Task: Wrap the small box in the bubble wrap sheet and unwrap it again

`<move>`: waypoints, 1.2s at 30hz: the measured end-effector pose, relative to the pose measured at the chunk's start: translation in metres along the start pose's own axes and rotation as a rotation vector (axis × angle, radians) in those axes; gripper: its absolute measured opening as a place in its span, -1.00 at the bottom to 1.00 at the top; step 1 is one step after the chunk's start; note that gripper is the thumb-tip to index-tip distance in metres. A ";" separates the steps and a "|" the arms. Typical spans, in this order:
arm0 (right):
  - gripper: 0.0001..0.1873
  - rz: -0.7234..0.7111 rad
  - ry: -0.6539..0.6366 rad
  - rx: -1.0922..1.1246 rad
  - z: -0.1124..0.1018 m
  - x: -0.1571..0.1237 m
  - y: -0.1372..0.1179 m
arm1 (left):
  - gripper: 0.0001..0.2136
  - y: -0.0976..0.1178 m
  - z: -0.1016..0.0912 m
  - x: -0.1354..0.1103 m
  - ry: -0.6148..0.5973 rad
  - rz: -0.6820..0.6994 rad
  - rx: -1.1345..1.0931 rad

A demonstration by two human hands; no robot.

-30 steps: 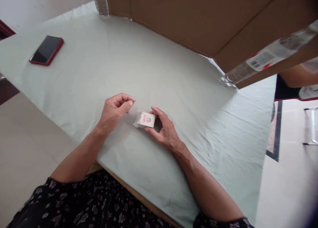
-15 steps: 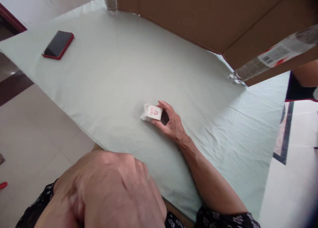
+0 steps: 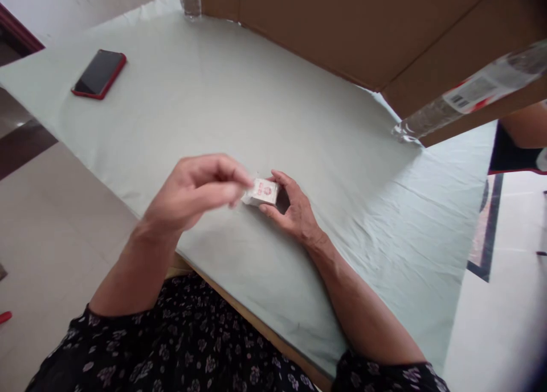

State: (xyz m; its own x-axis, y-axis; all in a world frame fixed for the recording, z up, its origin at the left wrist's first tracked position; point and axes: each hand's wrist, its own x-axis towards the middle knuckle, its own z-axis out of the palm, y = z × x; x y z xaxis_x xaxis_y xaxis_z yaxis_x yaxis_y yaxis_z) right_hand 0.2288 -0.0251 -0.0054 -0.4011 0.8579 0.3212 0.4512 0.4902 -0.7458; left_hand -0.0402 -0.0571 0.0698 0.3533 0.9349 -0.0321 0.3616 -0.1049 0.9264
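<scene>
A small white box [image 3: 266, 192] with red print, in a loose clear plastic wrapper, rests on the pale green cloth. My right hand [image 3: 294, 207] is closed around its right end, thumb on the near side and fingers on the far side. From the left, my left hand [image 3: 199, 190] reaches over the cloth, its fingers bent and blurred by motion. Its fingertips overlap the left, wrapped end of the box; whether they touch or pinch the plastic I cannot tell.
A large brown cardboard box [image 3: 325, 30] with clear tape stands along the far side of the cloth-covered table [image 3: 239, 96]. A phone [image 3: 99, 74] in a red case lies at the far left. Part of another person's arm [image 3: 525, 124] shows at the right edge.
My left hand has moved from close in front of the camera, forward and down to the box's left end. My right hand and the box have stayed in place.
</scene>
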 end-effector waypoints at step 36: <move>-0.84 -0.091 0.121 -0.429 -0.041 0.052 -0.034 | -0.22 -0.024 0.063 0.056 0.044 0.063 0.075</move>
State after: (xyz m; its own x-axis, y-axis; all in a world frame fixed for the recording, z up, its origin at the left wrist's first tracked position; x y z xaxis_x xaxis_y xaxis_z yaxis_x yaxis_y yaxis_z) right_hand 0.2258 0.0094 0.0604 -0.3703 0.8074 0.4593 0.7180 0.5625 -0.4100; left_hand 0.0250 -0.0237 0.0220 0.3397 0.9395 0.0432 0.4038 -0.1872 0.8955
